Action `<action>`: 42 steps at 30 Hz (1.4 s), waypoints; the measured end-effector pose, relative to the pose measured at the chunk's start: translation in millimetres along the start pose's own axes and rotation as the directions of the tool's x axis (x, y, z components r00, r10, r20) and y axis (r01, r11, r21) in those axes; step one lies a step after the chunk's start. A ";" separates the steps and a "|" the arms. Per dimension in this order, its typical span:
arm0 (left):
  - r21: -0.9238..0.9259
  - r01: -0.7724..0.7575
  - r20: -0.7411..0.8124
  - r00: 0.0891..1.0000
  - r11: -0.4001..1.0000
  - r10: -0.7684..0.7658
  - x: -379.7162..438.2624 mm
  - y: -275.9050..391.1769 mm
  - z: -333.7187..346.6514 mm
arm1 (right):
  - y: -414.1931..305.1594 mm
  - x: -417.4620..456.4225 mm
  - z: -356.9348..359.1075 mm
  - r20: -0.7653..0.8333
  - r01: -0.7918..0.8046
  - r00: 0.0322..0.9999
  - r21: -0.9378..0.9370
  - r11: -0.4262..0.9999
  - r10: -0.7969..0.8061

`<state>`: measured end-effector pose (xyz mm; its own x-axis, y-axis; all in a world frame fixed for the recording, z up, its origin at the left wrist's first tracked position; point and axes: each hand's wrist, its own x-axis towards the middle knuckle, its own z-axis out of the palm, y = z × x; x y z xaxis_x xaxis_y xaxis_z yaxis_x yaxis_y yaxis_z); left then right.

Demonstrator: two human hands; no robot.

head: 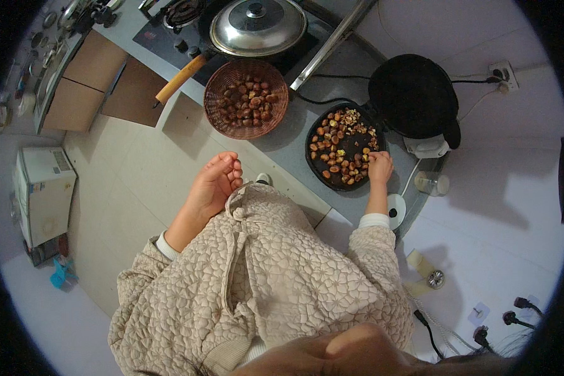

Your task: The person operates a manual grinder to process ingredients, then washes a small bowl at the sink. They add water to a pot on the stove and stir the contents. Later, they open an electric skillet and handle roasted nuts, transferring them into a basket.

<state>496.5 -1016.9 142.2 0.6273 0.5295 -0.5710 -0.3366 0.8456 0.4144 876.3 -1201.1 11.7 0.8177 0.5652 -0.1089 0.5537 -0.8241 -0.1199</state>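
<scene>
My right hand (380, 167) reaches over the right rim of a black electric griddle pan (311, 170). Its fingertips are bent down to the chestnuts there, and whether they grip one is hidden. Many browned chestnuts (333, 139) cover the pan floor, some split to show yellow flesh. Broken shell pieces (349, 118) are heaped at the pan's far side. My left hand (221, 181) hovers before my quilted jacket, fingers curled in towards the thumb, with nothing visible in it. More chestnuts (247, 101) lie in a brown woven basket (211, 117) left of the pan.
Behind the pan stands its raised black lid (411, 96). A lidded wok (258, 28) sits on the hob, its wooden handle (181, 81) jutting past the counter edge. A clear jar (431, 183) and a white round device (396, 211) are near the right wall. Cords cross the counter (286, 129).
</scene>
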 end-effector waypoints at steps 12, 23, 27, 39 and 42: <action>0.001 0.009 -0.007 1.000 1.000 -0.009 0.7 -1.4 1.8 | -7.8 -0.5 -4.0 0.128 0.019 0.991 0.117 0.993 -0.034; -0.018 0.015 -0.026 1.000 1.000 -0.016 1.6 -1.5 2.1 | -7.0 -14.0 -18.1 0.251 0.091 0.968 -0.288 0.953 -0.017; -0.012 0.030 -0.019 0.999 0.999 -0.030 4.4 -2.1 3.1 | 11.2 -6.3 -2.5 0.178 0.044 0.984 -0.100 0.994 -0.026; 0.020 0.024 -0.057 0.998 1.000 -0.023 3.7 -3.3 3.8 | -9.0 19.3 19.2 0.095 -0.085 0.991 -0.074 0.994 0.092; 0.007 0.017 -0.067 0.998 1.000 -0.016 2.6 -2.1 -0.3 | -5.8 14.8 18.4 0.160 -0.068 0.986 0.072 0.995 0.056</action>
<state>498.6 -1017.3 139.6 0.5839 0.5193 -0.6241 -0.3214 0.8538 0.4096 882.2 -1187.2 -7.3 0.8116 0.5172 -0.2717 0.4840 -0.8557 -0.1833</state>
